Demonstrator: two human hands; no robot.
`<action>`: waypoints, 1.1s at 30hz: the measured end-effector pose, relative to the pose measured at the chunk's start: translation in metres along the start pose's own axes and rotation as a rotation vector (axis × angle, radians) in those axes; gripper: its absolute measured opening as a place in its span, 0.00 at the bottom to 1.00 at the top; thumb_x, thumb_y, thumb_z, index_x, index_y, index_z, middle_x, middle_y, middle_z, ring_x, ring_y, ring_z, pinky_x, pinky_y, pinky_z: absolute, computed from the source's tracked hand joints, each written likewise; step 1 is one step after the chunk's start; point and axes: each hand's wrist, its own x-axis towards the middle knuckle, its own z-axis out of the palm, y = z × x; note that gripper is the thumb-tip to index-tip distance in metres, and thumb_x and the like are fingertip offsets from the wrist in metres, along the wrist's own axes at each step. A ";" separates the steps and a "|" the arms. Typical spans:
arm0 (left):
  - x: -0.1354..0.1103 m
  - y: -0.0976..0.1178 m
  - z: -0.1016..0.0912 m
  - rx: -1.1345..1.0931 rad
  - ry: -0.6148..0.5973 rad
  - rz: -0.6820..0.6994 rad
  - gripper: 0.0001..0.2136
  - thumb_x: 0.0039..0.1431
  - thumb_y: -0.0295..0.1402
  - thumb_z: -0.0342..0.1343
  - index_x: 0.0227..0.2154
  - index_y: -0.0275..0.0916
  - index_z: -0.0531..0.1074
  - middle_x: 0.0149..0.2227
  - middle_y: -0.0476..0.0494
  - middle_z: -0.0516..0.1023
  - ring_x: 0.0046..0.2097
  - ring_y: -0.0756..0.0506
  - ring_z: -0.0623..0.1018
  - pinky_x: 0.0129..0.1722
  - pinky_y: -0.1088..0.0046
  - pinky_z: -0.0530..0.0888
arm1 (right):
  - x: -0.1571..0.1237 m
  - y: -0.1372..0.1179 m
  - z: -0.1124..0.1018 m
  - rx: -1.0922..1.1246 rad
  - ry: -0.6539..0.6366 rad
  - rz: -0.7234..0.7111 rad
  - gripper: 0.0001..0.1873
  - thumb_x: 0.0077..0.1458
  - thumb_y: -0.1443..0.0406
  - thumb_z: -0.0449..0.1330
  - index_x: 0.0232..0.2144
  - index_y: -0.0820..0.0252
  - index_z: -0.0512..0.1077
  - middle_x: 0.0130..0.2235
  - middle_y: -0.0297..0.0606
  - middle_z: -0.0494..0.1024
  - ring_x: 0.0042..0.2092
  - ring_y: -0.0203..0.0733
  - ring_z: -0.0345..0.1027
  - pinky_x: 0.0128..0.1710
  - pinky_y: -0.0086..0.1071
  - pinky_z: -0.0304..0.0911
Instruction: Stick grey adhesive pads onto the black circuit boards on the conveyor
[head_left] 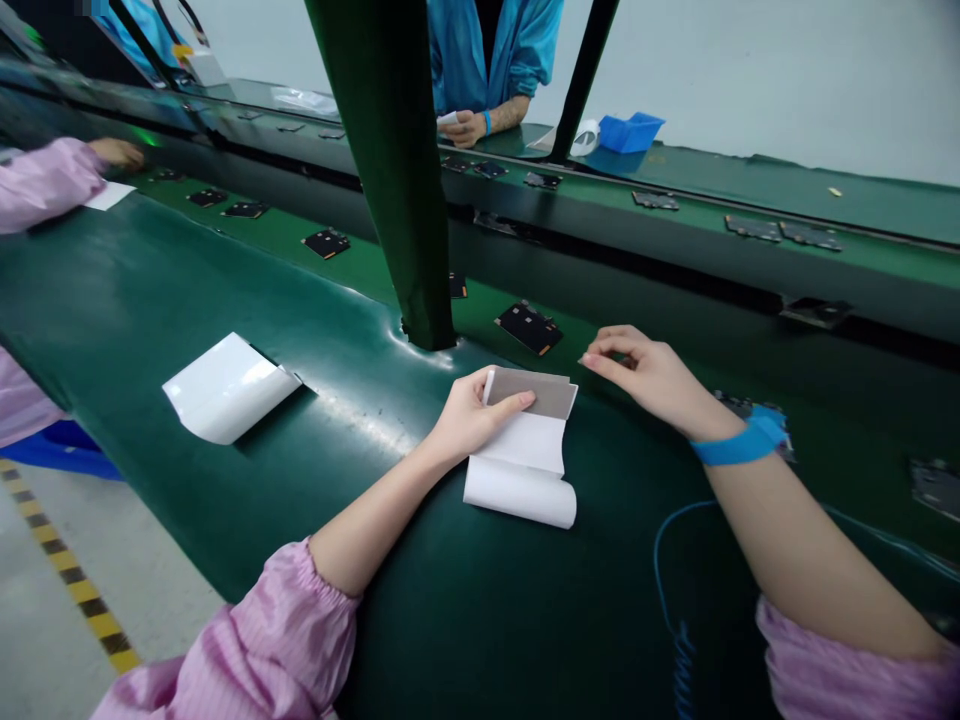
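Note:
My left hand [480,415] grips a curling strip of white backing paper [521,440], thumb on top, near the front middle of the bench. A grey-brown rectangle covers the strip's far end, and its near end is rolled up. To the right, my right hand [637,370] hovers by the belt with thumb and forefinger pinched together. Whatever may be between those fingertips is too small to make out. A blue band [739,440] circles my right wrist. Just left of that hand, a black circuit board [529,327] lies on the green belt.
A green post [409,200] rises from the bench edge beyond my left hand. Another curled white sheet [229,390] lies at left. More boards [326,243] dot the belt. A co-worker's pink sleeve [49,185] reaches in; another person [491,60] works opposite. A blue cord [660,560] hangs nearby.

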 end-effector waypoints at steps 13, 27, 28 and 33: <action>0.000 0.000 0.001 0.018 -0.009 -0.003 0.11 0.47 0.38 0.65 0.28 0.36 0.73 0.28 0.46 0.78 0.29 0.48 0.76 0.25 0.76 0.70 | 0.060 0.061 0.020 0.040 0.078 0.088 0.18 0.47 0.49 0.62 0.24 0.57 0.78 0.32 0.42 0.77 0.38 0.48 0.69 0.39 0.41 0.63; 0.001 -0.001 0.000 0.043 -0.013 0.026 0.10 0.47 0.37 0.64 0.28 0.36 0.72 0.28 0.46 0.77 0.30 0.48 0.75 0.26 0.75 0.70 | 0.047 0.087 0.011 -0.051 0.227 0.224 0.21 0.43 0.52 0.66 0.36 0.58 0.72 0.40 0.43 0.74 0.42 0.50 0.67 0.41 0.43 0.64; 0.001 -0.001 0.000 0.041 -0.010 0.027 0.10 0.47 0.37 0.64 0.27 0.36 0.72 0.28 0.46 0.77 0.30 0.48 0.75 0.26 0.75 0.70 | 0.044 0.082 0.008 -0.008 0.244 0.240 0.21 0.45 0.52 0.65 0.38 0.57 0.71 0.41 0.43 0.74 0.42 0.49 0.68 0.41 0.43 0.65; 0.000 -0.001 0.001 0.040 -0.012 0.023 0.10 0.47 0.37 0.64 0.27 0.36 0.72 0.27 0.46 0.76 0.29 0.48 0.74 0.27 0.75 0.70 | 0.022 0.025 -0.003 0.027 0.029 0.035 0.20 0.51 0.47 0.60 0.32 0.55 0.76 0.43 0.43 0.74 0.42 0.49 0.68 0.42 0.43 0.64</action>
